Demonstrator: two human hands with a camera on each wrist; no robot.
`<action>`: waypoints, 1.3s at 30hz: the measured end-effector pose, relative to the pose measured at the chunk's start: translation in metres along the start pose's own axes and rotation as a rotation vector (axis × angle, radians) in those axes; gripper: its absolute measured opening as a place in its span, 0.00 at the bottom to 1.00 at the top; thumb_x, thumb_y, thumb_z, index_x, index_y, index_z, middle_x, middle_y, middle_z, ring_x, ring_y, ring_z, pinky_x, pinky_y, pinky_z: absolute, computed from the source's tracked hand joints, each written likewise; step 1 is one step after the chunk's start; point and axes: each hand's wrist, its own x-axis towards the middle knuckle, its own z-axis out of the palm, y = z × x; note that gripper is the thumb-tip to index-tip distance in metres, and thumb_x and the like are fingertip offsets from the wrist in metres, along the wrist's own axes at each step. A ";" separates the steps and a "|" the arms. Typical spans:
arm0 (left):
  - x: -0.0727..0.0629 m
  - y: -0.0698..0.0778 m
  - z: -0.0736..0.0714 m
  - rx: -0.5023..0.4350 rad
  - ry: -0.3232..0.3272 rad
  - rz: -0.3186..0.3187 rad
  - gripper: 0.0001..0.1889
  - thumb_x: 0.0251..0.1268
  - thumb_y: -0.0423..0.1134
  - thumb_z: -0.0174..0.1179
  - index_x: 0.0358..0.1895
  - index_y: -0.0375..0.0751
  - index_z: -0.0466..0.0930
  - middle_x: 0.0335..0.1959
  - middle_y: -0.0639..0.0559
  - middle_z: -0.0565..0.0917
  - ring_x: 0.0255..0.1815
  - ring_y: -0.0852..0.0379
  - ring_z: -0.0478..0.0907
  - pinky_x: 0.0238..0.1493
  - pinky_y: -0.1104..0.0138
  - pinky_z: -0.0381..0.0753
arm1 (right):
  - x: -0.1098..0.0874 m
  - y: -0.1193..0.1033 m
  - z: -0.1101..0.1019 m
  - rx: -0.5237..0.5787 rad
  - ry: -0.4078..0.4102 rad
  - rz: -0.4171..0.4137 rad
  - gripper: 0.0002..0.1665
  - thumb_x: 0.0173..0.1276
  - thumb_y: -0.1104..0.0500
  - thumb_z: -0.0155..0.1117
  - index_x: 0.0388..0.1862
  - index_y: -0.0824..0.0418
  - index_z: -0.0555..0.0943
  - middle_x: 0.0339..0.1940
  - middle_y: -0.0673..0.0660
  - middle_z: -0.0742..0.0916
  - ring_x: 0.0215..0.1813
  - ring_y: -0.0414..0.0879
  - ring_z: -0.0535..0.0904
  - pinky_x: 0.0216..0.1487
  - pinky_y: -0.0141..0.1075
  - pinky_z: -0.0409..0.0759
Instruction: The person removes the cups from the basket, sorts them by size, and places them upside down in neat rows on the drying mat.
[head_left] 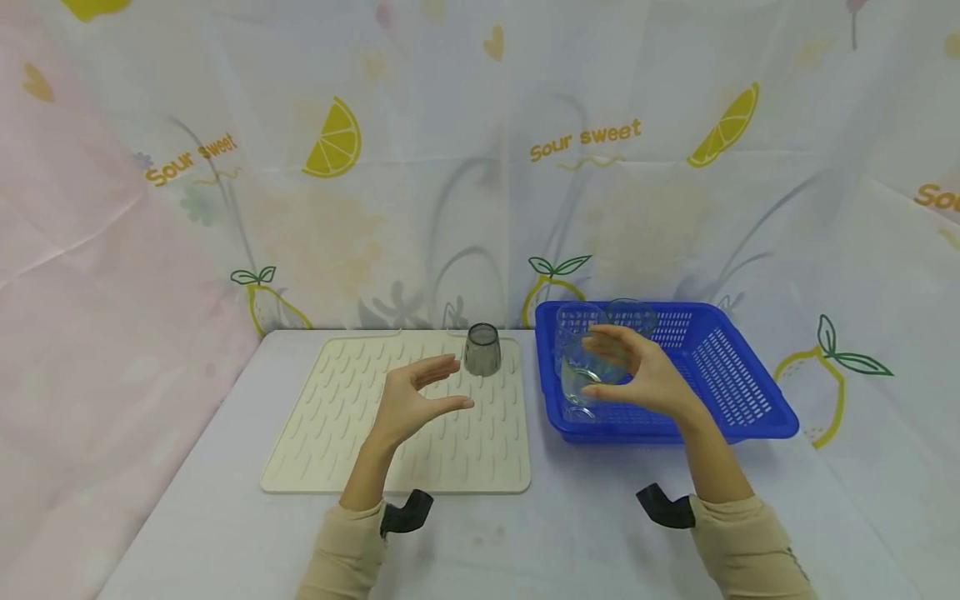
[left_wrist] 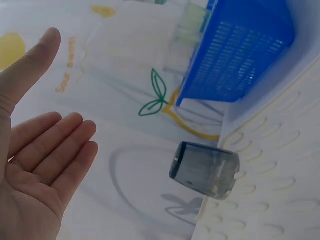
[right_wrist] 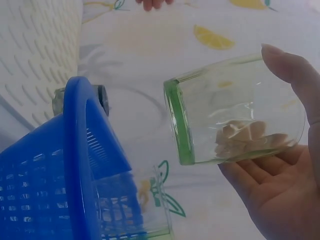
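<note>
My right hand [head_left: 660, 379] grips a clear drinking glass [right_wrist: 215, 110] with a thick green-tinted base, thumb on one side and fingers on the other. The glass is raised over the left part of the blue basket [head_left: 750, 392], its base pointing away from the palm in the right wrist view. My left hand [head_left: 412, 404] is held above the cream drying mat [head_left: 315, 467], fingers extended and thumb apart, nothing in it. Nearest to it, a smoky grey glass [head_left: 482, 354] stands at the mat's back right corner, apart from the fingers.
Other clear glasses [right_wrist: 125, 205] are in the basket, partly hidden behind my right hand and the held glass in the head view. Mat and basket sit side by side on a white-covered table [head_left: 510, 550]. A lemon-print curtain [head_left: 420, 208] hangs right behind them.
</note>
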 end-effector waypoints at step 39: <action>0.035 0.033 0.045 -0.104 -0.299 0.097 0.36 0.40 0.27 0.74 0.58 0.25 0.72 0.52 0.36 0.80 0.53 0.43 0.79 0.56 0.67 0.78 | 0.025 -0.020 0.039 0.122 -0.223 -0.135 0.52 0.49 0.54 0.77 0.65 0.76 0.62 0.61 0.73 0.73 0.63 0.65 0.70 0.63 0.47 0.72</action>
